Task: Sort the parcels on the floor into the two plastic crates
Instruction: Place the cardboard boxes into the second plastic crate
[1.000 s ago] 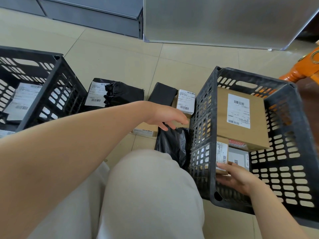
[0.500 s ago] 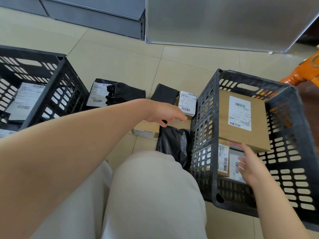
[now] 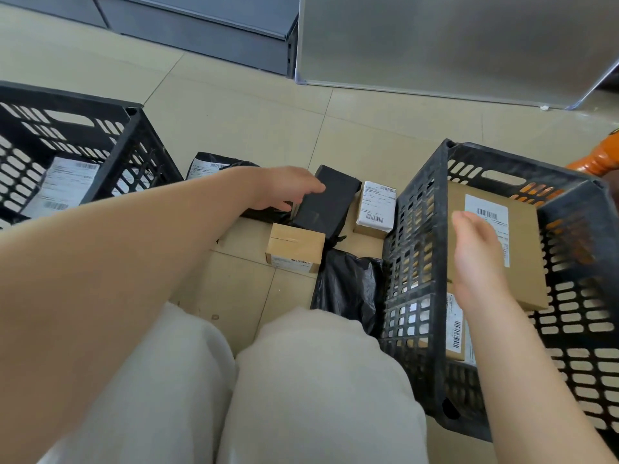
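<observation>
Two black plastic crates stand on the floor, the left crate (image 3: 134, 128) and the right crate (image 3: 418, 229). Between them lie a black boxy parcel (image 3: 330, 209), a small brown box (image 3: 294, 249), a white-labelled box (image 3: 375, 209) and a black bag (image 3: 348, 289). Another labelled black bag (image 3: 214, 164) is half hidden behind my forearm. My left hand (image 3: 284, 190) grips the left edge of the black boxy parcel, fingers on top and thumb at its side. My right hand (image 3: 475, 256) hovers flat and empty over the right crate, above a large brown box (image 3: 526, 279).
A labelled parcel (image 3: 63, 185) lies in the left crate. Small labelled parcels (image 3: 455, 326) sit at the near end of the right crate. My knees (image 3: 301, 380) fill the foreground. A grey cabinet (image 3: 201, 25), a metal panel (image 3: 452, 41) and an orange wooden leg (image 3: 599, 159) stand beyond.
My left hand moved from the small brown box up to the black boxy parcel and took hold of it. My right hand let go of the small parcels and rose out of the right crate.
</observation>
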Demonstrator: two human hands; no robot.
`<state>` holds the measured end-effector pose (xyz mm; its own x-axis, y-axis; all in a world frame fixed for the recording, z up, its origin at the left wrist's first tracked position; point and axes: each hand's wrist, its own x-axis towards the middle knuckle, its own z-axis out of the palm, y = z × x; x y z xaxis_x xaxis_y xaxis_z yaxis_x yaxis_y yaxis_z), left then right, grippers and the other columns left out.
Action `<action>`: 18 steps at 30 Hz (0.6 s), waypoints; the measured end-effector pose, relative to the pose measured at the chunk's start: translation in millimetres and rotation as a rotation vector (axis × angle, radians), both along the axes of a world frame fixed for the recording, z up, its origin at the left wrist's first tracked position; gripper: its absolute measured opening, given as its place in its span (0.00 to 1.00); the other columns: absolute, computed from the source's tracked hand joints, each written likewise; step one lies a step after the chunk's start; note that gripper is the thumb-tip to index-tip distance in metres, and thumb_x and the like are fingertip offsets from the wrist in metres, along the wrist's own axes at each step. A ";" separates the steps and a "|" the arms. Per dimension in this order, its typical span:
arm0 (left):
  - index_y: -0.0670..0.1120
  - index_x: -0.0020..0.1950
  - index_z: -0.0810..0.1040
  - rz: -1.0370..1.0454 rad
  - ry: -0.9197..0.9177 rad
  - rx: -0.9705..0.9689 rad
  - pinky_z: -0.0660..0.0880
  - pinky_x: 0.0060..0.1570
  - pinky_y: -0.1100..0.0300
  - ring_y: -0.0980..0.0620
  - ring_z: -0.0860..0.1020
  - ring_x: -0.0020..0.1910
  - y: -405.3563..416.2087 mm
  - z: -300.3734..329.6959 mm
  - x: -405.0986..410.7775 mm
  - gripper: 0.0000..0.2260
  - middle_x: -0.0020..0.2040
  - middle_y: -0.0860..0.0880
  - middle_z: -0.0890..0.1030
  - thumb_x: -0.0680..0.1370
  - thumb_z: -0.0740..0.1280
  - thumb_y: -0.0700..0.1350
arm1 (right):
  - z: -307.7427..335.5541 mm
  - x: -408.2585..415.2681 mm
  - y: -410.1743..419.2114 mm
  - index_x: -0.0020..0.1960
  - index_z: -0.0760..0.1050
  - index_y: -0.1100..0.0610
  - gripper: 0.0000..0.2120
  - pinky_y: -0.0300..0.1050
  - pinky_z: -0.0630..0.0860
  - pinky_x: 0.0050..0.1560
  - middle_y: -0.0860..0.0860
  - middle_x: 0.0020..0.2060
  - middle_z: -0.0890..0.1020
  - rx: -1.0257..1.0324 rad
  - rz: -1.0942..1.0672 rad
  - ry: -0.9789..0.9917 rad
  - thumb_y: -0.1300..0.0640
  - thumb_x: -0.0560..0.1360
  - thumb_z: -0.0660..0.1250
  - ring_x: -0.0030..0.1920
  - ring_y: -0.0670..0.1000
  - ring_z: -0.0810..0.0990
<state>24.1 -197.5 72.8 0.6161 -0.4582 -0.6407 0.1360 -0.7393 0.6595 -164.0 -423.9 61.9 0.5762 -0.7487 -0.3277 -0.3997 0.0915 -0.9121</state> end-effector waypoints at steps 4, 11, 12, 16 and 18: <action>0.48 0.73 0.67 0.030 -0.008 -0.022 0.72 0.62 0.56 0.52 0.72 0.65 18.3 -2.7 13.2 0.20 0.66 0.52 0.71 0.82 0.62 0.51 | -5.2 21.7 30.0 0.66 0.75 0.50 0.14 0.32 0.68 0.53 0.38 0.56 0.77 -0.112 -0.044 -0.091 0.54 0.81 0.63 0.55 0.35 0.74; 0.50 0.56 0.70 0.028 0.005 0.019 0.71 0.59 0.56 0.53 0.73 0.54 52.9 -41.6 20.0 0.04 0.52 0.51 0.73 0.82 0.60 0.46 | -36.7 48.6 70.1 0.67 0.73 0.52 0.15 0.33 0.69 0.62 0.45 0.65 0.77 -0.100 0.121 -0.050 0.60 0.81 0.61 0.64 0.41 0.74; 0.50 0.54 0.69 0.011 0.001 0.041 0.70 0.56 0.56 0.51 0.72 0.51 57.0 -47.9 18.4 0.02 0.51 0.49 0.72 0.82 0.60 0.45 | -44.0 51.5 75.6 0.69 0.72 0.52 0.17 0.36 0.68 0.62 0.45 0.67 0.75 -0.079 0.166 -0.011 0.59 0.82 0.61 0.65 0.42 0.73; 0.50 0.54 0.67 -0.003 0.045 0.120 0.68 0.51 0.54 0.49 0.67 0.50 71.7 -80.9 8.0 0.06 0.51 0.47 0.68 0.79 0.58 0.41 | -79.1 62.4 95.1 0.75 0.66 0.53 0.22 0.39 0.64 0.62 0.49 0.71 0.71 0.027 0.310 0.151 0.59 0.82 0.60 0.65 0.44 0.70; 0.47 0.60 0.70 -0.020 0.080 0.158 0.67 0.53 0.54 0.47 0.69 0.51 75.8 -93.7 -0.1 0.11 0.55 0.46 0.70 0.78 0.59 0.41 | -96.8 66.0 102.0 0.76 0.63 0.53 0.24 0.40 0.63 0.63 0.50 0.72 0.70 0.059 0.368 0.241 0.58 0.82 0.60 0.66 0.46 0.69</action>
<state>23.9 -121.8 -21.0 0.5522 -0.3597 -0.7521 0.1677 -0.8357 0.5229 -97.9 -321.9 -34.8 0.7030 -0.4836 -0.5215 -0.6161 -0.0476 -0.7862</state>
